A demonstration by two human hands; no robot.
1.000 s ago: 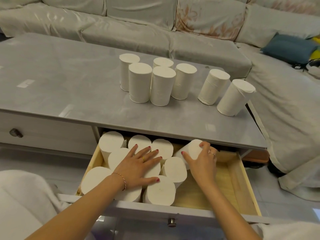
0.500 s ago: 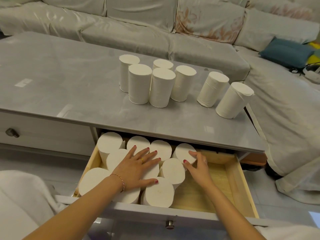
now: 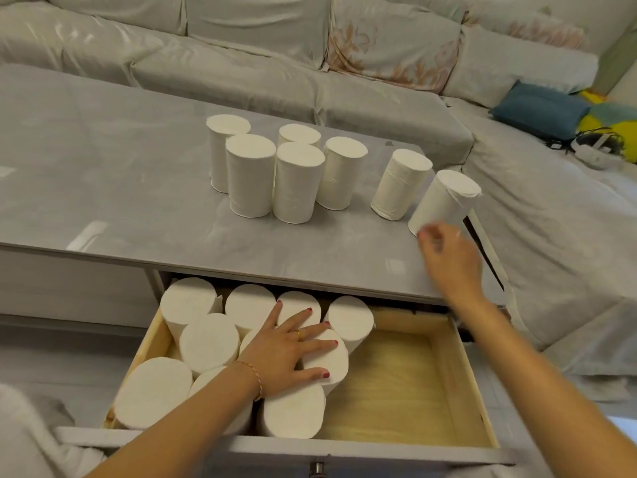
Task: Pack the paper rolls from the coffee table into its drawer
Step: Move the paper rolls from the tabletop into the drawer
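Several white paper rolls (image 3: pixel 298 182) stand upright on the grey coffee table (image 3: pixel 103 188). Two stand apart at the right; the rightmost roll (image 3: pixel 444 201) is near the table's right edge. The open wooden drawer (image 3: pixel 406 384) below holds several upright rolls (image 3: pixel 208 343) packed into its left half. My left hand (image 3: pixel 286 353) lies flat, fingers spread, on top of the rolls in the drawer. My right hand (image 3: pixel 448 260) is raised over the table, blurred, its fingertips just in front of the rightmost roll's base and holding nothing.
A pale covered sofa (image 3: pixel 396 81) wraps around the back and right of the table. A blue cushion (image 3: pixel 541 113) and a white headset (image 3: pixel 596 150) lie on it at the right. A closed drawer front (image 3: pixel 69 284) sits to the left.
My right hand let go of the roll it set in the drawer and rose up and right over the table toward the rightmost roll. My left hand stayed pressed on the drawer's rolls.
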